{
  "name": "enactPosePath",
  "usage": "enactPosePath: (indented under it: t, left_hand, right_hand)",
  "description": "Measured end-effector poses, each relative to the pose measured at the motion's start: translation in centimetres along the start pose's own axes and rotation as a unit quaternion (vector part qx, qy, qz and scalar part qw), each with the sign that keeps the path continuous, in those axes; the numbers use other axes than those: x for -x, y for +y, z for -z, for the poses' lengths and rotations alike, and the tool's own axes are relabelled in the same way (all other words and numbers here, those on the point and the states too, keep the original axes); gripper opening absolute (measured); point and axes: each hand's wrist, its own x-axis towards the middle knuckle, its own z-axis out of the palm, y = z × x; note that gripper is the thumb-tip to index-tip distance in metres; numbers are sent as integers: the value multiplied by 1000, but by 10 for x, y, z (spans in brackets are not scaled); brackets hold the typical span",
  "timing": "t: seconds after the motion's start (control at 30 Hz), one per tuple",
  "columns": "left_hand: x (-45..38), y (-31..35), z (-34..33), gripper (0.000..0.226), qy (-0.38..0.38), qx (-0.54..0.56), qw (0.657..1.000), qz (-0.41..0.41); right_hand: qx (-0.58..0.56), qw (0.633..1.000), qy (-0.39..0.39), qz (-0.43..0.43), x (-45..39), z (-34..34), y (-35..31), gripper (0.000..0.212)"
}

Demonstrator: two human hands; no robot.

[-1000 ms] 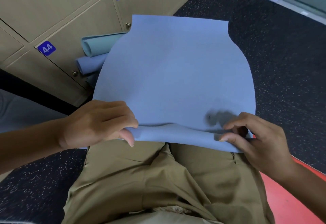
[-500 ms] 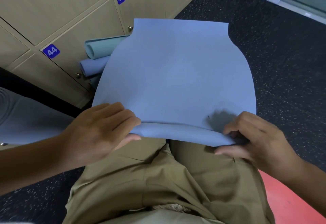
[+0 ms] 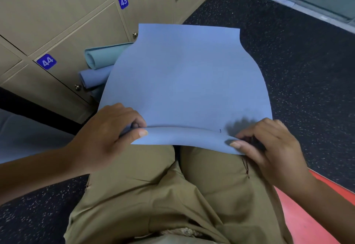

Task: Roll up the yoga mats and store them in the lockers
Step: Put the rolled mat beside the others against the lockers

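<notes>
A blue yoga mat (image 3: pixel 188 82) lies spread on the dark floor in front of my knees, its near edge curled over into a small fold. My left hand (image 3: pixel 109 134) pinches the left end of that fold, thumb on top and fingers tucked underneath. My right hand (image 3: pixel 265 146) pinches the right end the same way. Two rolled mats lie at the left against the lockers: a teal one (image 3: pixel 103 55) and a blue one (image 3: pixel 94 77), both partly hidden under the spread mat.
Beige lockers (image 3: pixel 63 32) numbered 43 and 44 run along the left, their doors closed. Another blue-grey mat (image 3: pixel 28 138) lies at the far left. Speckled dark floor (image 3: pixel 299 67) extends to the right, and a red strip (image 3: pixel 307 215) lies at the lower right. My khaki trousers fill the bottom.
Both hands have re-gripped the near edge and turned it further over, so the fold stands a little higher and farther from my knees.
</notes>
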Motion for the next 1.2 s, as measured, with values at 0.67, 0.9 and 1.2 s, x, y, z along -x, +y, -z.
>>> enactPosePath:
  t: [0.67,0.9,1.2]
  left_hand:
    - [-23,-14,9,35,-8,4,997,-72]
    - [-40,-10,12,32,-66,21,997,17]
    - [-52,-4,16,18,-53,107,979,166]
  right_hand:
    - [-170,967,-29,-190,-45,3,10,34]
    - [-6,998,64,-1,-29,-8,15,42]
    - [71,985,10,157,-46,0,21,42]
